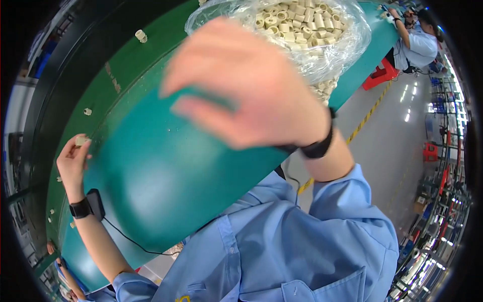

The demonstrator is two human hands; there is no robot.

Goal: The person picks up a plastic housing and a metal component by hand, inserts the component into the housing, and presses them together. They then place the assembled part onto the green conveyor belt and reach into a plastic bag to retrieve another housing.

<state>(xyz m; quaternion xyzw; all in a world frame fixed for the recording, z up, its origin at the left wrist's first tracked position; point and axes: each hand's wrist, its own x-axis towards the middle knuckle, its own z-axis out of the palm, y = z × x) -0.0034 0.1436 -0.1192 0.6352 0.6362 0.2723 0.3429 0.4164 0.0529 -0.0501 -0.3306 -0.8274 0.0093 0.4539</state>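
In the head view, the left hand [74, 161] pinches a cream-coloured fitting [81, 141] between thumb and fingertips, over the left side near the green strip [126, 60]. The right hand [246, 90] is over the middle of the teal surface [151, 176], thumb and fingers apart; nothing shows between them, though blur could hide something small. The work looks to be partway: a few pale pieces [88, 111] lie well apart along the strip, apparently dealt with, while plenty of loose fittings [302, 22] remain in the clear plastic bag [352, 48] on the far side.
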